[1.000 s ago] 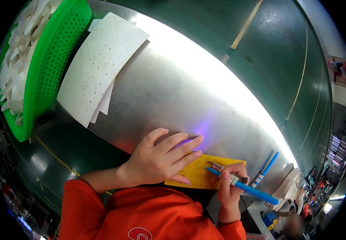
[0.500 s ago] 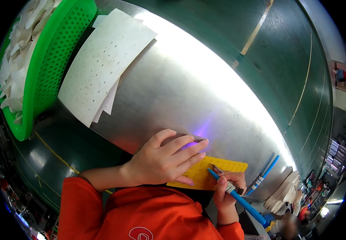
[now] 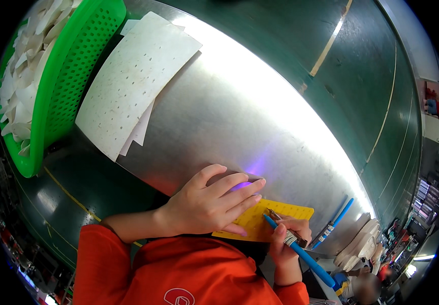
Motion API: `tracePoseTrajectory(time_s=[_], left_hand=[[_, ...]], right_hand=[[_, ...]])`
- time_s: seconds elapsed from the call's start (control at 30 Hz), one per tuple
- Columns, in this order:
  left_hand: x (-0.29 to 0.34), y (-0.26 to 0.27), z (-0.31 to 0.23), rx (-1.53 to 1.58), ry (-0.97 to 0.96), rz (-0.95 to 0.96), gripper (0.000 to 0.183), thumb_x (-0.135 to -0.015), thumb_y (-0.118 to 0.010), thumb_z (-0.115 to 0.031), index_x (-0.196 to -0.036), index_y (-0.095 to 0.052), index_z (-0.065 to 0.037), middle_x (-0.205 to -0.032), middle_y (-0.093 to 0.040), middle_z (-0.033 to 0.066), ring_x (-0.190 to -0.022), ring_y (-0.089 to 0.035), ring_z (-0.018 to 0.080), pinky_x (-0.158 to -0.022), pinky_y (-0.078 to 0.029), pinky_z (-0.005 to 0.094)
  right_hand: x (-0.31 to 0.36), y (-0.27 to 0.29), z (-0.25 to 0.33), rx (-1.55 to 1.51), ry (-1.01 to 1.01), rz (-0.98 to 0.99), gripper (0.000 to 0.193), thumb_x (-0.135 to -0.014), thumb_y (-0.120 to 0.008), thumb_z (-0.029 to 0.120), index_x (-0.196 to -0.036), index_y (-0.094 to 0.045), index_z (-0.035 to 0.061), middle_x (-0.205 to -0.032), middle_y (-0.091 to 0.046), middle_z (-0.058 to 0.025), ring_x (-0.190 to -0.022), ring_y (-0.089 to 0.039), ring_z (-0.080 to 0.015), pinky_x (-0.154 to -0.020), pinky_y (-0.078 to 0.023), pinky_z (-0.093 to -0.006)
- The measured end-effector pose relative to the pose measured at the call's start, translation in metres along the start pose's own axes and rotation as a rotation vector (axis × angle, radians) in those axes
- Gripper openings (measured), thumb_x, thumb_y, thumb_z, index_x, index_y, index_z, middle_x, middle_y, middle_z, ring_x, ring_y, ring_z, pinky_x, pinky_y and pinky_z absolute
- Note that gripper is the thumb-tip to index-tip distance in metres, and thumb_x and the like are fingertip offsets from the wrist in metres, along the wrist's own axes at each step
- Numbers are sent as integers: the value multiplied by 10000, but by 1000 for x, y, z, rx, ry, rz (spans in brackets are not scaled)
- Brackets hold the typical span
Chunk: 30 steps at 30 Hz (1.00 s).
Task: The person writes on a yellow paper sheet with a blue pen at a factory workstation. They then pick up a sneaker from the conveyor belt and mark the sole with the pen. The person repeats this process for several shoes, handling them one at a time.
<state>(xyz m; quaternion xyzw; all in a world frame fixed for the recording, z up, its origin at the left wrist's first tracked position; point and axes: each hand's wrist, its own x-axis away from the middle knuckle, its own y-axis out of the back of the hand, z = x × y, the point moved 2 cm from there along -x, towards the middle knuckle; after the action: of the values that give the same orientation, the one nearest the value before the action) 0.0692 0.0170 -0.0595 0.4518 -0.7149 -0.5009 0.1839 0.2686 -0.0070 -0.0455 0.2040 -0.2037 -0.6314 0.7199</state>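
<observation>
My left hand (image 3: 210, 202) lies with its fingers spread at the near edge of a metal table, its thumb side and fingertips over the left part of a yellow sheet (image 3: 260, 223) with a grid-like print. My right hand (image 3: 289, 235) is closed around a blue pen (image 3: 308, 260), whose tip points toward the sheet. A thin brownish, pointed tool (image 3: 273, 213) shows in the same grip, its tip at the sheet; its kind is not clear. The lower fingers of my right hand are partly hidden by the pen.
A second blue pen (image 3: 339, 218) lies on the metal table (image 3: 219, 112) to the right. Pale stacked pieces (image 3: 357, 246) sit beyond it. White sheets (image 3: 133, 76) lie at far left, beside a green perforated basket (image 3: 77, 76) full of white pieces. A person (image 3: 367, 288) is at lower right.
The far end of the held blue pen has shifted slightly left and down. Both hands stay in nearly the same place. The background has shifted a little in view.
</observation>
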Motion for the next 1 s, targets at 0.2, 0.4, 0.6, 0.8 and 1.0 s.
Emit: tracePoseTrajectory(time_s=[0.2,0.4,0.6,0.8,1.0], left_hand=[[0,0,0,9,4,-9,496,-752,-520,-584,-1009,-631,-174,-1165,-567,-36,-988,-501,110,-901,-309,341],[-1,0,0,17,6,-8,491,-752,-522,-581,-1004,-630,-174,-1167,-566,-35,-985,-502,114,-905,-306,342],[0,0,0,26,-10,-6,500,-752,-524,-581,-1004,-626,-161,-1167,-564,-27,-984,-503,118,-899,-317,346],[-3,4,-1,61,-36,18,537,-729,-549,-588,-1016,-621,-140,-1164,-559,-15,-982,-506,130,-894,-333,348],[5,7,-5,68,-87,-82,517,-734,-589,-546,-1055,-617,-142,-1142,-571,-16,-989,-519,132,-913,-326,351]], right_hand=[[-3,1,-1,-23,27,19,167,-785,-640,159,-739,-553,24,-665,-628,-159,-642,-655,-264,-581,-502,-281],[-2,0,-4,60,57,53,143,-765,-649,150,-708,-581,38,-675,-638,-133,-619,-648,-264,-557,-498,-291],[-1,6,-2,-15,111,-50,264,-797,-618,277,-728,-528,39,-650,-627,-143,-560,-636,-256,-538,-513,-324],[15,35,2,-282,-65,-676,431,-797,-627,397,-822,-357,63,-550,-578,-114,-452,-594,-215,-539,-536,-342],[12,34,24,-467,374,-29,368,-805,-627,373,-798,-491,32,-534,-565,-94,-454,-586,-223,-551,-535,-337]])
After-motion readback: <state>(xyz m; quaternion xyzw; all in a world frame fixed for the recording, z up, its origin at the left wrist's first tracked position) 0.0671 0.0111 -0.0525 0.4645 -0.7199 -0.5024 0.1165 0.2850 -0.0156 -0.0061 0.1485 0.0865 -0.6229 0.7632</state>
